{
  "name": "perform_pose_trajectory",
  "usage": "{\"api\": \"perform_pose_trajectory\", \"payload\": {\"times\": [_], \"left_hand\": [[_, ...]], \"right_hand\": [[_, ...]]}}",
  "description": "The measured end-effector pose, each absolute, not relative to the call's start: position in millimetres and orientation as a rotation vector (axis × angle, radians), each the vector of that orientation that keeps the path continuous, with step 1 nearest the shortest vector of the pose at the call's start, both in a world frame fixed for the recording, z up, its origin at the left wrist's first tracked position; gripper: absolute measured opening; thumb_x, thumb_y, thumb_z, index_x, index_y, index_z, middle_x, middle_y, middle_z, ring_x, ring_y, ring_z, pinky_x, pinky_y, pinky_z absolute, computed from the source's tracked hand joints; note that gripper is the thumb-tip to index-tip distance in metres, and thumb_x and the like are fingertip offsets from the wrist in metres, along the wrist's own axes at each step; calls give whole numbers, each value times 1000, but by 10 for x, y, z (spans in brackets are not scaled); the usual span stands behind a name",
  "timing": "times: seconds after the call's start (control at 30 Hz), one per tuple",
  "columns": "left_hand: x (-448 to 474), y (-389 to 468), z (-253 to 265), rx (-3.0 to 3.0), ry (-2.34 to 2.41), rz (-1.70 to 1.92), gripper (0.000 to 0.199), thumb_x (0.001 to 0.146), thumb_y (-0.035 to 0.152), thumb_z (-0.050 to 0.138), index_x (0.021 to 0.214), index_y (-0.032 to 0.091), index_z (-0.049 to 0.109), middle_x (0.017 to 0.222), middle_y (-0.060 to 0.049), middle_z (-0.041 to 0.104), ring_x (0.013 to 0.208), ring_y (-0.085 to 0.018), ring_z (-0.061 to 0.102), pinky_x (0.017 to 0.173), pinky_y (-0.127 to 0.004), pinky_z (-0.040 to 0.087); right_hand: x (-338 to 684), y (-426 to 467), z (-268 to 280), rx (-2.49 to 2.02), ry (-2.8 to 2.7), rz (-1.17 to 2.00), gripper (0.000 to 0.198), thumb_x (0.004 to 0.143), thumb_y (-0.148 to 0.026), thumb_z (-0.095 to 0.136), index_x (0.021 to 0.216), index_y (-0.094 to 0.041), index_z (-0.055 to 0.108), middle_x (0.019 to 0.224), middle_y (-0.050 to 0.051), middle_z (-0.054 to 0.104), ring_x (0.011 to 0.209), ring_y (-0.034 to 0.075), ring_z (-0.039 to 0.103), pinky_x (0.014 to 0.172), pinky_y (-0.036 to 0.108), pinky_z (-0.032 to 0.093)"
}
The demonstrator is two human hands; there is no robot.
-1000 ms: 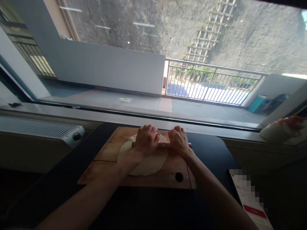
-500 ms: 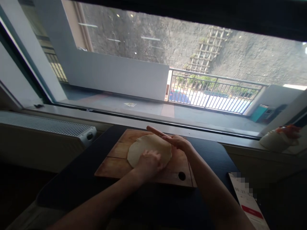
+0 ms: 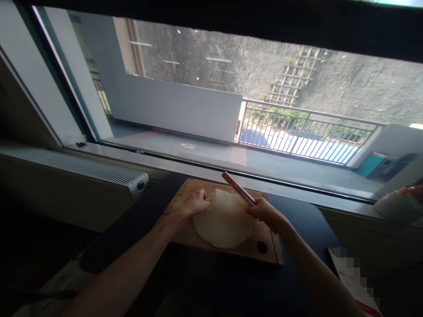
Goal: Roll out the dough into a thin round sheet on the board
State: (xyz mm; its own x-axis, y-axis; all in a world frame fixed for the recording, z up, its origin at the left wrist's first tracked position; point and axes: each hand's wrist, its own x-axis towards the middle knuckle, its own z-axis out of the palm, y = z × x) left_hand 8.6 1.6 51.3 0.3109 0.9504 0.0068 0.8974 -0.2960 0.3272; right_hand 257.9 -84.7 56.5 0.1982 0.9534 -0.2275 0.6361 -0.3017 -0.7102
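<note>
A flat, rounded sheet of pale dough [image 3: 224, 224] lies on a wooden cutting board [image 3: 271, 240]. At the dough's upper left edge, my left hand [image 3: 195, 202] is closed, its fingers pinching the rim. My right hand [image 3: 267, 212] grips one end of a slim wooden rolling pin [image 3: 235, 184]. The pin slants up and away to the left, raised over the far right part of the board. My right fingers are near the dough's right edge; whether they touch it I cannot tell.
The board rests on a dark table [image 3: 299, 220] below a wide window. A white radiator [image 3: 99, 174] stands at the left. A pale, partly blurred box or packet [image 3: 352, 275] is at the table's right edge, and a rounded pale pot [image 3: 395, 204] sits on the sill.
My left hand has gone from the dough's middle to its upper left edge. The dough has shifted toward me on the board. The rolling pin now points more steeply away. The view has also shifted.
</note>
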Motion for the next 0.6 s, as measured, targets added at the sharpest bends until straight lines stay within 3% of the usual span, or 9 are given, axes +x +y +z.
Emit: {"api": "perform_pose_trajectory", "payload": {"times": [0.1,0.23,0.37,0.47,0.6], "left_hand": [[170,128,567,2327,1635,459,34,78,38,49,106,21,53,93,-4,66,79,-16,61,63,-22,43],[280,211,644,2346,1662,516,34,75,32,54,105,17,54,94,-8,65,85,-19,60,70,-26,43],[489,-22,611,2469,1585,708,27,87,28,35,99,17,57,106,-10,61,101,-20,55,86,-31,41],[670,-299,470,2706,1280,822,35,89,29,30,110,17,55,118,-8,58,111,-19,49,97,-33,35],[812,-506,247,2869,1126,643,46,89,41,30,124,18,49,132,-8,49,124,-23,38,106,-41,24]], "right_hand": [[2751,-1208,437,-2018,-1576,914,31,74,-42,60,89,-15,61,66,1,61,52,10,51,44,20,34],[2977,-1523,399,-2131,-1760,496,47,84,-60,37,82,-19,60,65,1,60,53,11,51,46,22,30],[2967,-1590,404,-2110,-1975,108,48,91,-53,26,77,-21,59,71,1,59,59,12,52,54,24,31],[2793,-1547,328,-2043,-2043,-109,43,94,-44,25,78,-22,59,82,2,59,75,13,53,66,25,35],[2651,-1454,213,-2049,-1936,-213,38,94,-40,25,89,-24,58,98,3,57,92,16,49,76,27,34]]}}
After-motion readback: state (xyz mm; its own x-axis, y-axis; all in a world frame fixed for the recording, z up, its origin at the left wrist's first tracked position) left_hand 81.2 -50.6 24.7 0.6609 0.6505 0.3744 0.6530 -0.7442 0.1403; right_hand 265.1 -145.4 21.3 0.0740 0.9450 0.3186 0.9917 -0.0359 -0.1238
